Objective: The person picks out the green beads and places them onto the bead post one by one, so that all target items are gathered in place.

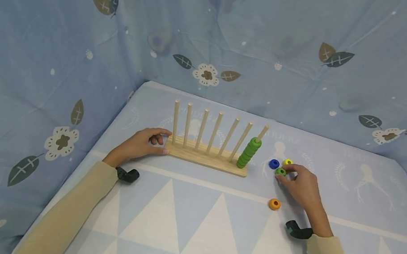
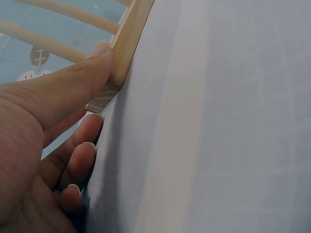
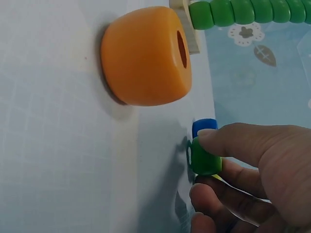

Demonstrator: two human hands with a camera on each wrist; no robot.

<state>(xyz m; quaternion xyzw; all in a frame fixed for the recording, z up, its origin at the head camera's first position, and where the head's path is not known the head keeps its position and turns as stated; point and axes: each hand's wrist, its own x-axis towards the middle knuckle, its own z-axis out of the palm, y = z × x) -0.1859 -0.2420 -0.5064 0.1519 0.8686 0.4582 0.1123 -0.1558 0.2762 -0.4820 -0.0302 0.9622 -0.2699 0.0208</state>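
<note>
A wooden peg rack (image 1: 202, 158) with several upright pegs stands on the table, and green beads (image 1: 249, 153) are stacked on its rightmost peg. My left hand (image 1: 141, 142) grips the rack's left end, thumb on the near side, as the left wrist view shows at the base (image 2: 127, 53). To the right of the rack, my right hand (image 1: 302, 185) pinches a loose green bead (image 3: 205, 159) between thumb and fingers. Right beside it lie a blue bead (image 1: 273, 164) and a yellow bead (image 1: 288, 162), partly hidden by the fingers in the right wrist view.
An orange bead (image 1: 274, 204) lies nearer me than the other loose beads. The table (image 1: 186, 224) has a cloth with triangles on it. Blue patterned fabric (image 1: 221, 25) hangs behind the table and along its left side.
</note>
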